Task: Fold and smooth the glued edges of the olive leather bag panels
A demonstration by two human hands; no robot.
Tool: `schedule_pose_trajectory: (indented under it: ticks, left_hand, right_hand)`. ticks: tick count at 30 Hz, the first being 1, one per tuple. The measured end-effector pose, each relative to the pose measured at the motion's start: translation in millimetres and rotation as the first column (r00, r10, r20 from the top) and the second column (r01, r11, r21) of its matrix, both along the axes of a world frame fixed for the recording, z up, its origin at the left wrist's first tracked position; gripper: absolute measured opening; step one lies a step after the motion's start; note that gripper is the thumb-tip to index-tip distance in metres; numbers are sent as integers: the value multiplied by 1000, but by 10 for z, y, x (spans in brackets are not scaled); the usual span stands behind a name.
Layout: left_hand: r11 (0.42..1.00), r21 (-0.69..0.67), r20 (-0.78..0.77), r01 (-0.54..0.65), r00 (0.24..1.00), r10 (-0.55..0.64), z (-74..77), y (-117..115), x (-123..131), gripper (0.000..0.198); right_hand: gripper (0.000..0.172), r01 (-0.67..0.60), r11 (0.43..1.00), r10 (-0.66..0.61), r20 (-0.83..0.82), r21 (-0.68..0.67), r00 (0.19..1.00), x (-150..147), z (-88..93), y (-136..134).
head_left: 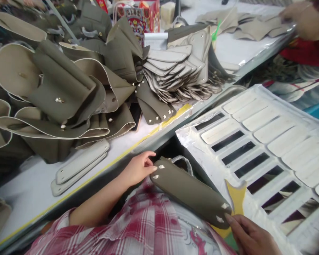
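A long olive-green leather strip [188, 189] with metal prongs at both ends lies across my lap, over my red plaid shirt. My left hand [138, 168] grips its upper left end with curled fingers. My right hand [251, 235] pinches the lower right end near the prongs. Beside the strip, to the right, stands a white template board [196, 141] with rows of oblong slots. Some slots hold pale strips [260, 118], others are dark and open.
A heap of olive bag flaps [61, 88] and a stack of pale strips [178, 71] cover the white table [29, 187]. Two pale strips [79, 166] lie near the yellow-taped table edge. Another person's hand [305, 19] works at the top right.
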State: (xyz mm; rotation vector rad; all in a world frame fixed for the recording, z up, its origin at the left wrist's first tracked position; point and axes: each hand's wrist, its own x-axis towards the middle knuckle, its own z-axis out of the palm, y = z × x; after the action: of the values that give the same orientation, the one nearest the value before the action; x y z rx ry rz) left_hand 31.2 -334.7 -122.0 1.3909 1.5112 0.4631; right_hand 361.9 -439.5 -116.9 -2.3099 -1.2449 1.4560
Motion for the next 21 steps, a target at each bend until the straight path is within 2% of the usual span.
schedule_pose_trajectory:
  ticks: [7,14,17,21]
  left_hand:
    - [997,-4,-2,79,997,-79,-18,45,-61,39]
    - [991,32,-26,131,991,-130,17,50,-44,39]
    - [985,44,-73,166,984,-163,42,58,-13,41]
    - [969,62,-194,241,955,-225,88,84,0,43]
  right_hand:
    - [47,-90,995,90,-12,-51,996,47,-30,-6]
    - [48,-32,999,32,1,35,999,-25,30,-33]
    - [48,-42,998,41,22,52,999,-32,53,-32]
    - [48,-73,996,72,29,41,997,32,-5,-9]
